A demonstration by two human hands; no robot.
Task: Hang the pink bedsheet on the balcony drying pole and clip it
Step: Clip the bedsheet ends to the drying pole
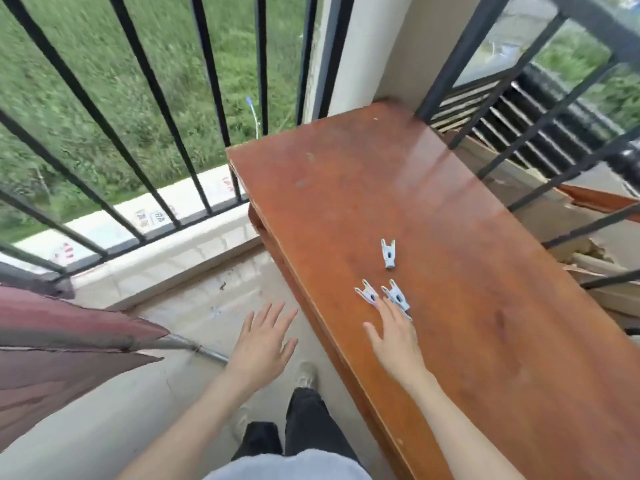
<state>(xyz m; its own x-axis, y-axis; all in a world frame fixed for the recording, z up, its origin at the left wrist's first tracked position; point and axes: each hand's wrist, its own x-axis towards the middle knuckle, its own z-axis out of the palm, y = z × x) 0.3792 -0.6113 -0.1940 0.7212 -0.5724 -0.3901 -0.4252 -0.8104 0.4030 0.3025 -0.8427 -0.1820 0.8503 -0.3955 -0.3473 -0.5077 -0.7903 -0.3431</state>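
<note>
Bedsheet [59,344]: dusty pink, creased, draped over the drying pole [204,349] at the left edge of view; hem ends in two pointed corners aimed right.
Pole axis: runs left to right, its bare grey end sticking out past the cloth.
Clips: three pale blue pegs on the reddish-brown worktop [433,209]; the far clip [388,253] lies alone, prongs pointing away; the near pair [382,295] lie side by side.
Right hand [393,336]: fingers straight, spread over the worktop, tips touching the near pair.
Left hand [261,342]: fingers spread, holding nothing, above the balcony floor [114,420].
</note>
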